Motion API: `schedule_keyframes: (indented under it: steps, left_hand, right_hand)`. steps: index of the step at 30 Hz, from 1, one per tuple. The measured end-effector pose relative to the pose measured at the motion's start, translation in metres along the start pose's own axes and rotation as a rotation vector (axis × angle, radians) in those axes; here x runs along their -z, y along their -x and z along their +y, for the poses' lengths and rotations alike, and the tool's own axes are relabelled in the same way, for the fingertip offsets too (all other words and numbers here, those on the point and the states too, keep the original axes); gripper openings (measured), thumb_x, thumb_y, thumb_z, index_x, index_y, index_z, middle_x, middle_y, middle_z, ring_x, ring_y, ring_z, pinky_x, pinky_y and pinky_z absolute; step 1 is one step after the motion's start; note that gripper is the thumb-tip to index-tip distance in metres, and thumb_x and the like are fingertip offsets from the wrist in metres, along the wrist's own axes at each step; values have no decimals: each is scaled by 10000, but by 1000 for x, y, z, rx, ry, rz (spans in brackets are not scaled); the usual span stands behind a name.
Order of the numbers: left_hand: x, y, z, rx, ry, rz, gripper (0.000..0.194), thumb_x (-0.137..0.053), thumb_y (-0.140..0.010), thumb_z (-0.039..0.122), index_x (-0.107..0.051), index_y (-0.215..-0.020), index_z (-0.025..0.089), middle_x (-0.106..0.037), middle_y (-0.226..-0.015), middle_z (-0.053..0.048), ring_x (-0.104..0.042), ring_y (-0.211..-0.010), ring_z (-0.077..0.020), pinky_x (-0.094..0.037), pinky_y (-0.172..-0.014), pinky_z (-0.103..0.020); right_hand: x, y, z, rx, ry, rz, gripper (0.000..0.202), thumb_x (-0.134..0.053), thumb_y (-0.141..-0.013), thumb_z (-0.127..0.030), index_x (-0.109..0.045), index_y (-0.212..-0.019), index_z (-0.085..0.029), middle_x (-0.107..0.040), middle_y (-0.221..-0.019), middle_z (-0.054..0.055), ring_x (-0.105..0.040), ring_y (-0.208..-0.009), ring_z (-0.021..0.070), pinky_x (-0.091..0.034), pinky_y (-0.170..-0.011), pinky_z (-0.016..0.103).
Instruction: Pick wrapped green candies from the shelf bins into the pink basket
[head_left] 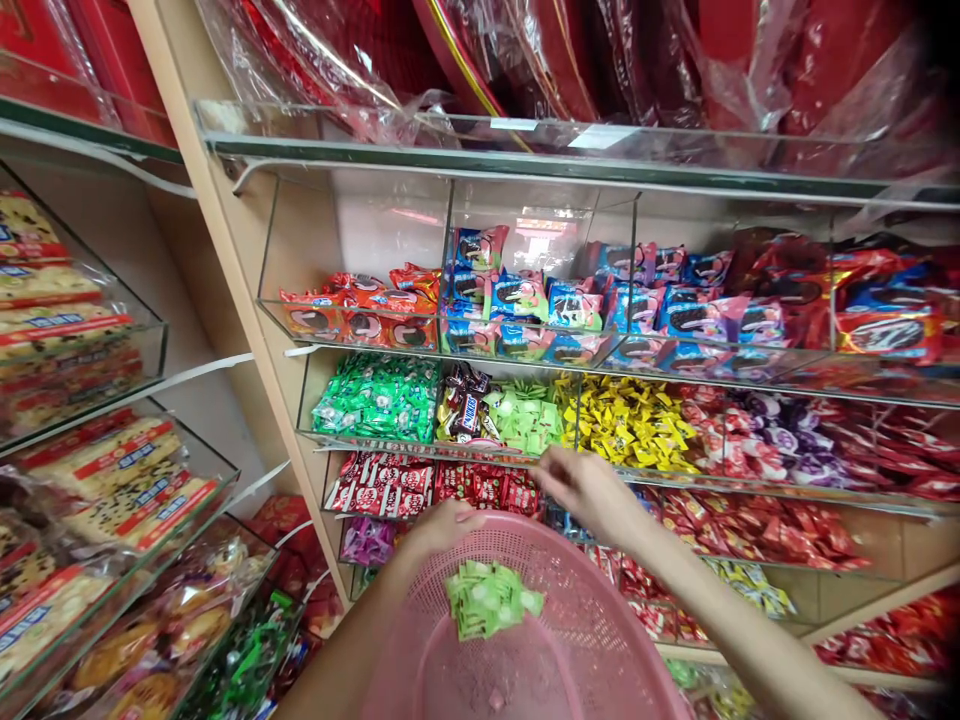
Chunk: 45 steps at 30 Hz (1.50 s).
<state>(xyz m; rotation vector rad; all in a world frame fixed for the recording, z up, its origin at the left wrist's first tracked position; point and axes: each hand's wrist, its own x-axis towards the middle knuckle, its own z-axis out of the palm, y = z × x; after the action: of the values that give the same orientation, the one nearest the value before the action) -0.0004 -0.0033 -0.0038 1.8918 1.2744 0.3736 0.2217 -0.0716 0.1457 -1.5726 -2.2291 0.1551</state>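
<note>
Filling the left shelves, wrapped bread [127,460] lies well apart from both hands. To its right, dark-green sweets [379,400] fill a bin on the facing shelf. Below them, the left hand [442,528] has its grip closed over the rim of the pink basket [525,670]. One small heap of light-green packets [491,600] lies in the basket; that much is done, and the filling looks to be at an early stage. Above, beside dark bars [466,412], a bin holds matching packets [529,415], so more of that kind is left on the shelf. The right hand [581,490] hangs near this bin's front edge, fingers bent; I cannot tell whether its grip holds anything. Farther right, yellow sweets [637,415], then purple sweets [795,440], fill the row.
</note>
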Motion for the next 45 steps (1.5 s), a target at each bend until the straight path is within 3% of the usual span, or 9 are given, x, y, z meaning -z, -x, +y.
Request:
schedule_keyframes:
  steps: [2,5,14,19,25,33,39,42,45]
  left_hand:
    - [-1,-1,-4,-45,-28,29,534,-447,-724,694,-541,-650,174,-472,-586,41,-391,-601,-108,-250,-571,-223]
    - [-1,-2,-9,-56,-32,49,546,-431,-726,707,-519,-628,177,-427,-554,49,-364,-573,-100,-242,-564,-225]
    - [4,0,-16,-56,25,74,532,-462,-720,693,-502,-621,172,-388,-538,54,-345,-559,-91,-231,-563,-228]
    - [3,-2,-15,-80,39,58,529,-446,-729,692,-504,-639,175,-396,-552,56,-352,-569,-93,-244,-567,-225]
    - [3,-5,-15,-75,41,69,540,-457,-712,706,-507,-624,176,-390,-538,57,-350,-566,-95,-243,-569,-229]
    - [3,-5,-15,-63,36,63,543,-454,-711,710,-520,-633,176,-399,-539,58,-359,-558,-95,-245,-568,-229]
    - [4,-6,-17,-61,53,44,547,-446,-718,710,-535,-658,173,-408,-547,57,-362,-562,-95,-249,-568,-227]
    - [5,-5,-16,-59,25,65,538,-458,-719,697,-533,-641,171,-411,-544,54,-368,-570,-97,-246,-569,-227]
    - [6,-5,-13,-56,8,76,535,-456,-722,690,-531,-629,169,-409,-540,52,-366,-569,-98,-243,-564,-227]
  right_hand:
    - [13,-21,5,-143,161,76,259,-395,-904,-366,-576,-877,-183,-656,-760,76,-604,-692,186,-357,-601,267]
    - [13,-44,9,-296,344,22,288,-436,-884,-384,-599,-946,-155,-668,-892,150,-634,-826,247,-388,-652,297]
    - [0,-66,4,-369,379,-82,307,-477,-869,-364,-559,-1073,-149,-648,-1001,177,-623,-945,260,-414,-726,311]
    - [-5,-71,13,-341,326,-4,264,-497,-845,-322,-559,-1052,-171,-654,-995,142,-619,-923,257,-380,-650,290]
    - [-12,-71,22,-282,225,149,367,-514,-829,-227,-484,-1185,-144,-657,-973,103,-613,-871,221,-343,-627,272]
    - [-9,-68,32,-145,151,343,132,-494,-856,-233,-568,-953,-183,-604,-919,67,-580,-802,183,-358,-632,257]
    - [-7,-61,32,-13,-37,483,186,-470,-873,-365,-537,-884,-191,-584,-857,49,-542,-679,165,-377,-628,269]
    - [-2,-45,16,-33,-204,486,271,-470,-866,-461,-527,-876,-197,-577,-726,11,-491,-549,138,-369,-579,264]
    - [2,-21,-6,-66,-408,334,303,-479,-858,-499,-523,-911,-204,-485,-528,-52,-452,-477,135,-345,-514,247]
